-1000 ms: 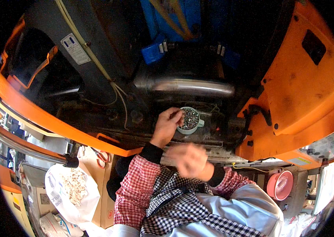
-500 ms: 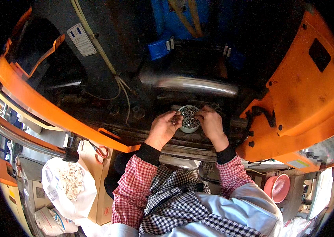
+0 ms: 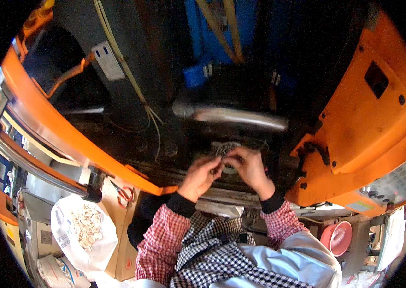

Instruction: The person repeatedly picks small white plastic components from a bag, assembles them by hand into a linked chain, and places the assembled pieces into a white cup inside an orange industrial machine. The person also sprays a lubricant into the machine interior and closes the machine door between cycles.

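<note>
A small pale bowl filled with small grey metal pieces stands on the dark machine bed. Right over its near side, my two hands meet and cover part of it. My left hand is closed, thumb and fingertips pinched together beside the bowl. Bent over from the other side, my right hand brings its closed fingertips against those of the left. Whatever sits between the fingertips is too small and blurred to make out.
Behind the bowl runs a shiny metal bar. Orange machine guards flank me on the left and right. A white bag of pale pieces and red-handled scissors lie at left; a pink basin is at right.
Both hands have drawn nearer to me and together, from either side of the bowl until the fingertips meet. The whole view has shifted slightly, with the machine lower in it.
</note>
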Motion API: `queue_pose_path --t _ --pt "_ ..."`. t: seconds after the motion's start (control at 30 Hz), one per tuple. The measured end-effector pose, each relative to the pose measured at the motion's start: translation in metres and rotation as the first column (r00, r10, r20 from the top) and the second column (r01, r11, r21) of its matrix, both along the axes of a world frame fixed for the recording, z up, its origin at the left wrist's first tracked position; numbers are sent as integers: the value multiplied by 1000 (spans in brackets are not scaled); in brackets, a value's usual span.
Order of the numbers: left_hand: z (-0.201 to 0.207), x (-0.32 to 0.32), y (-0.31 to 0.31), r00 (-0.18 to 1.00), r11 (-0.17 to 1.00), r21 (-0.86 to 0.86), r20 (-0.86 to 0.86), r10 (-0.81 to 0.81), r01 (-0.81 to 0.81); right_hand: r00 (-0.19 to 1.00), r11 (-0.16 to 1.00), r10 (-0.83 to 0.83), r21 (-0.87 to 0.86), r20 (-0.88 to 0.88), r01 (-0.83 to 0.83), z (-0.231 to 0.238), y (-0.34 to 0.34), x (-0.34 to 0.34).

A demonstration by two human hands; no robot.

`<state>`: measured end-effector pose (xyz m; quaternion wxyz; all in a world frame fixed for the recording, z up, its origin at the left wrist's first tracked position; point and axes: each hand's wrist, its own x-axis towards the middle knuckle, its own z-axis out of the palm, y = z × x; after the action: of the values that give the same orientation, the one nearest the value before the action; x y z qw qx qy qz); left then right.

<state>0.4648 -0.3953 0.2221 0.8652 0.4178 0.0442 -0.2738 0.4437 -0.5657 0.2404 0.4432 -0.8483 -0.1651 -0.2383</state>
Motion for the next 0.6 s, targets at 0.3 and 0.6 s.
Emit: queue_pose_path --t 0.3,0.6 --pt "-4 -35 46 990 992 93 104 -95 85 964 907 263 -352 49 -230 16 32 -14" --pt "15 -68 74 992 989 -78 27 125 -122 925 914 380 -164 21 -372 51 79 -15"
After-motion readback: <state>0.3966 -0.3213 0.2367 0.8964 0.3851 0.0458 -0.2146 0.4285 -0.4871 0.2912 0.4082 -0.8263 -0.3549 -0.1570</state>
